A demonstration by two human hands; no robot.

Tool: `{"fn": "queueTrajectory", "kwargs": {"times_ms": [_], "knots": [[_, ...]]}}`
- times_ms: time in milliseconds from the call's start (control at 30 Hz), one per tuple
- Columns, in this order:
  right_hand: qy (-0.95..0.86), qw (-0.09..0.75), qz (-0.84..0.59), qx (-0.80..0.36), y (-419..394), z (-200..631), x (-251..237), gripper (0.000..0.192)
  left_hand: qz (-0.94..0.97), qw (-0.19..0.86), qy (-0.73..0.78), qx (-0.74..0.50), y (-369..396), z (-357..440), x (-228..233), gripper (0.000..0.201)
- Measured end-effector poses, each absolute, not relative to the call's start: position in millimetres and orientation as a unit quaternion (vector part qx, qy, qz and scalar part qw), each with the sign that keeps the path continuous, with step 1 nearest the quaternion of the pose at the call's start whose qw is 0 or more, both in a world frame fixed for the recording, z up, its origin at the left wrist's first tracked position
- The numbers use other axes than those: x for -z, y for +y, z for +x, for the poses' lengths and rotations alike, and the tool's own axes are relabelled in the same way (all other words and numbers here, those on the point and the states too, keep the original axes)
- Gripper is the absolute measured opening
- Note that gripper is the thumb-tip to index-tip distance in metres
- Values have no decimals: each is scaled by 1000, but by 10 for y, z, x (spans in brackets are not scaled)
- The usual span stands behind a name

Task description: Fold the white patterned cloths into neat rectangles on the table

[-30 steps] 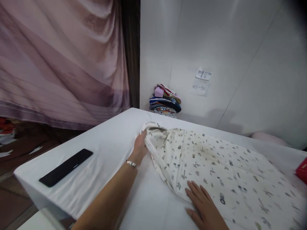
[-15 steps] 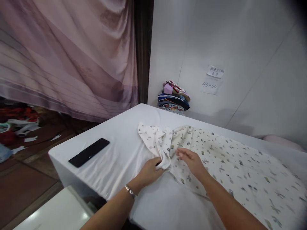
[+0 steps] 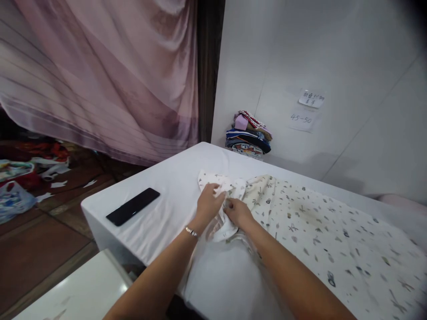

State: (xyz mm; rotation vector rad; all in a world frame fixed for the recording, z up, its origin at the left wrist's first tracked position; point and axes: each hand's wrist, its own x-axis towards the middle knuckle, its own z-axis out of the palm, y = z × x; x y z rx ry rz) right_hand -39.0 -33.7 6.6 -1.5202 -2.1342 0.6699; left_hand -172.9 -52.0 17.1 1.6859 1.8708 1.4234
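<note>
Printed cloth [image 3: 300, 222] bunched at frame centre, gripped by left hand [image 3: 208, 205] and right hand [image 3: 237, 212] close together, for gathering one corner; phone [image 3: 132, 212] lying apart, lower left.

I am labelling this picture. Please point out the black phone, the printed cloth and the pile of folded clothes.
black phone [image 3: 133, 212], head view, middle of its screen.
printed cloth [image 3: 300, 218], head view, flat middle part.
pile of folded clothes [image 3: 248, 138], head view, dark blue layer.

Pink curtain [image 3: 100, 80], white wall [image 3: 333, 53], brown floor [image 3: 40, 249], white-covered table [image 3: 173, 178].
</note>
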Motion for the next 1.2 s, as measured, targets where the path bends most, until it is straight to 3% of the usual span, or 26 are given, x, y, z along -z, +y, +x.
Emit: {"fn": "queueTrajectory", "kwargs": {"times_ms": [100, 200, 267, 333, 433, 500, 600, 767, 833, 933, 1067, 1200], "knots": [[-760, 239, -553, -241, -312, -429, 25, 27, 567, 171, 659, -463, -185, -1688, -182, 36], [-739, 277, -552, -271, -236, -344, 74, 17, 469, 285, 665, -506, -10, -1749, -84, 11], [-713, 312, -556, -293, -204, -207, 91, 29, 415, 313, 664, -537, 16, -1874, -22, 7], [-638, 400, -547, -366, -209, -38, 110, 38, 366, 330, 655, -572, -8, -2029, 14, 15], [-429, 548, -452, -559, -274, 170, 153, 32, 284, 371, 613, -637, -87, -2222, 38, 21], [-339, 560, -393, -645, -313, 236, 183, 29, 231, 407, 569, -676, -141, -2300, 49, 18], [-318, 529, -403, -675, -269, 268, 210, 35, 192, 412, 539, -710, -208, -2372, 58, 11], [-339, 538, -555, -536, 3, 379, 152, 42, 252, 271, 587, -720, -317, -2375, -15, 20], [-421, 528, -604, -423, 35, 373, 54, 38, 349, 212, 620, -670, -380, -2269, -76, 22], [-623, 462, -566, -278, -87, 176, -153, 37, 523, 145, 612, -575, -492, -1982, -169, 24], [-776, 355, -475, -214, -362, -258, -295, 44, 594, 155, 567, -549, -618, -1603, -197, 29], [-791, 353, -455, -209, -477, -445, -135, 47, 553, 229, 578, -555, -663, -1500, -123, 22]]}}
